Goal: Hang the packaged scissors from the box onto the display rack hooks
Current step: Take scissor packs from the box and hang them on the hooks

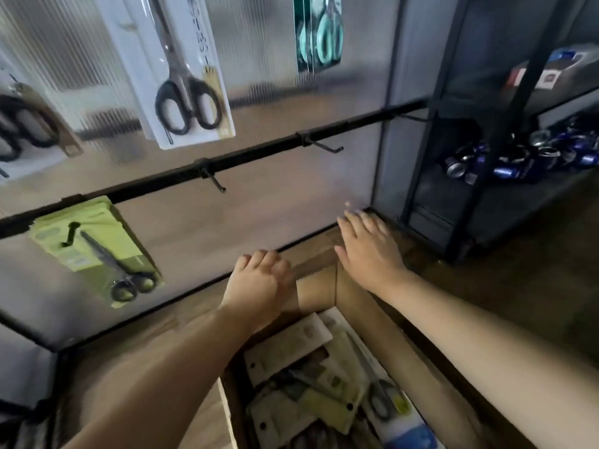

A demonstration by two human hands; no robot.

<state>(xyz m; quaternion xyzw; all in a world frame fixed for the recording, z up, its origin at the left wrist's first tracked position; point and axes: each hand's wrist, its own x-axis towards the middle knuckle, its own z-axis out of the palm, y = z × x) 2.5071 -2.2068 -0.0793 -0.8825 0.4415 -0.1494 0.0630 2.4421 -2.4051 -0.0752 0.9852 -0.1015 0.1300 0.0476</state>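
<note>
Packs (319, 380) of scissors lay jumbled in the open box (366, 322) at bottom centre, flat cards overlapping, one long pair in a clear blister along the right wall. Judged light and stiff, the blister faces probably slick; best taken by pinching the card's top edge near the punched hole, so the hole stays free for the hook. Sharp blades sealed in, so little risk, though thin card may bend if grabbed mid-sheet. Left hand (256, 286) rested on the box's far flap, fingers loosely curled over the edge, holding no pack. Right hand (369, 247) reached beyond the far right corner of the box, fingers spread and straight, palm down, holding nothing; slightly blurred. Above the box ran the rack's black rail (259, 158) with two bare hooks (215, 181), and a further one to the right. A green pack (97, 251) hung from the rail at left. Higher up hung a white pack (181, 76), a teal pack (319, 30) and a partly cut-off one at far left. A dark shelf (505, 202) of small metal items stood to the right.
</note>
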